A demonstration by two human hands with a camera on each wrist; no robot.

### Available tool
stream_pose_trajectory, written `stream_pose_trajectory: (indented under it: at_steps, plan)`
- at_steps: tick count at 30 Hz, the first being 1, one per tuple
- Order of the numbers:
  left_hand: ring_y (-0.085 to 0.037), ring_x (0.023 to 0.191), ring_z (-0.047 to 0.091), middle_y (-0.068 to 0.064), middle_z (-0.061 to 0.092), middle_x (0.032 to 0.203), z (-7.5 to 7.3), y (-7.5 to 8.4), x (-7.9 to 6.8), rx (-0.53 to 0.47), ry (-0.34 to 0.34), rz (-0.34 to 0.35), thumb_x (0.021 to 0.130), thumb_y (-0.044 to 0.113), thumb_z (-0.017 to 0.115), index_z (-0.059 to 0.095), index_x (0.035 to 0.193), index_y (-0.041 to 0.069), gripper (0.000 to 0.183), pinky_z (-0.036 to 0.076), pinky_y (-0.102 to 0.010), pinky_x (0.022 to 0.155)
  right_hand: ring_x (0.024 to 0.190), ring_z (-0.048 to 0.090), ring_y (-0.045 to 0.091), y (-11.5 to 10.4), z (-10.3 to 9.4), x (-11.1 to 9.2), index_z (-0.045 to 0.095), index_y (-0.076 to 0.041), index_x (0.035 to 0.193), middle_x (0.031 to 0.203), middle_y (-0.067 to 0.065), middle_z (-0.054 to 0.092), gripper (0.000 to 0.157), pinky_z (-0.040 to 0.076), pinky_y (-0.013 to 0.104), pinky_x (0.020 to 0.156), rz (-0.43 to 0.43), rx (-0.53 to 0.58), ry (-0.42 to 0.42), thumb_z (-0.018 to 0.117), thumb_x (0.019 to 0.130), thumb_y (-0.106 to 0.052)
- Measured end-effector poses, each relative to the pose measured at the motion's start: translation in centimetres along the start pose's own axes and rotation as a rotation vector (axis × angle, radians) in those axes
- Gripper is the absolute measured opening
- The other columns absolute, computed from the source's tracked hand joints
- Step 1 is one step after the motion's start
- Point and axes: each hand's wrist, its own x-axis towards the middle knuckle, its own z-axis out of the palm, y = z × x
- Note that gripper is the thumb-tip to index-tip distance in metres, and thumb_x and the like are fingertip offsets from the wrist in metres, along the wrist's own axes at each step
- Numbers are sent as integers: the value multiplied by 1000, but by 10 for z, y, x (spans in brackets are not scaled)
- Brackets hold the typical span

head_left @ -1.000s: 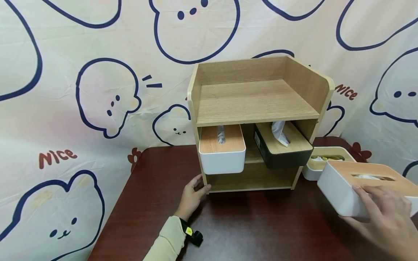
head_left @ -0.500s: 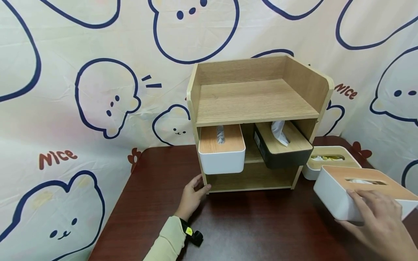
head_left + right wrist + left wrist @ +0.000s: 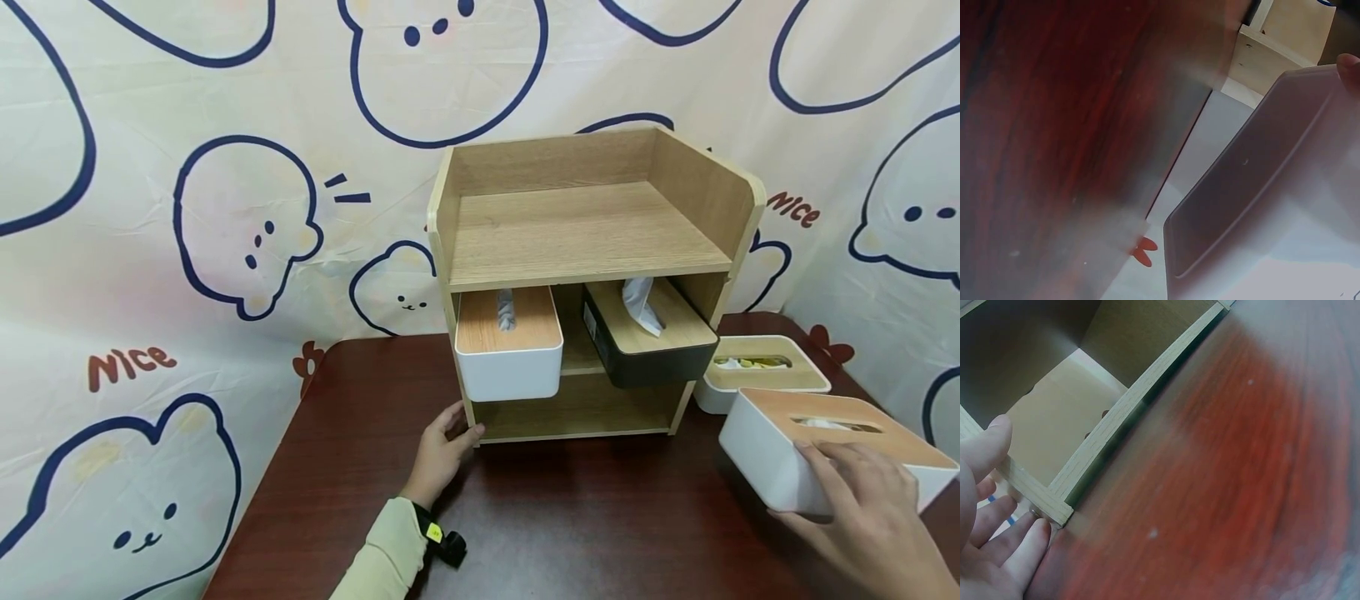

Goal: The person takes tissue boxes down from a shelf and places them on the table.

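At the lower front of the wooden shelf (image 3: 585,229), my left hand (image 3: 441,450) grips its left side panel. The left wrist view has the thumb (image 3: 991,447) on the inner side of that panel and the fingers round the outside. On the right, my right hand (image 3: 862,500) holds a white tissue box (image 3: 768,462) with a wood-look lid, fingertips on its top near the slot and thumb low on its side. The box is tilted. In the right wrist view, the underside of the tissue box (image 3: 1235,187) shows raised over the table.
On the shelf's middle level, a white tissue box (image 3: 510,372) sits left and a black tissue box (image 3: 660,367) right, both jutting forward. Another cream-lidded tissue box (image 3: 772,375) stands on the dark red-brown table (image 3: 600,517) behind the held one.
My right hand has carried the tissue box slightly left and down in the head view, mostly in the first half second. The left hand and the shelf have stayed in place.
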Motion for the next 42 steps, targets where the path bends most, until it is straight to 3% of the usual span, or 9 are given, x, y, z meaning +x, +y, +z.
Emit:
stream_pose_trajectory:
  at_steps: [7, 15, 38, 42]
  plan:
    - [-29, 129, 46, -12, 50, 140, 2, 0, -1, 0, 2, -10, 89, 30, 74, 49, 143, 12, 62, 44, -46, 97, 110, 35, 50, 2, 2, -5, 53, 5, 123, 120, 30, 48, 107, 7, 65, 109, 48, -4, -40, 31, 74, -87]
    - [-30, 131, 44, -13, 49, 142, 4, -2, -1, 6, 1, -9, 89, 32, 73, 48, 144, 10, 64, 42, -48, 99, 107, 37, 50, 5, 2, -8, 54, 6, 119, 115, 30, 48, 106, 9, 65, 109, 3, -11, -28, 28, 76, -87]
    - [-30, 130, 45, -11, 50, 141, 0, 0, 0, 15, -3, -10, 89, 30, 73, 48, 144, 15, 62, 45, -49, 96, 106, 38, 48, 2, 6, -11, 53, 4, 120, 114, 28, 48, 102, 12, 63, 109, -19, -17, -19, 30, 78, -86]
    - [-29, 129, 45, -9, 51, 140, -1, 0, 0, 23, 5, -9, 88, 32, 74, 50, 143, 17, 61, 45, -49, 95, 105, 40, 47, 2, 8, -10, 55, 3, 119, 113, 26, 50, 102, 22, 66, 98, -36, -12, -21, 30, 77, -87]
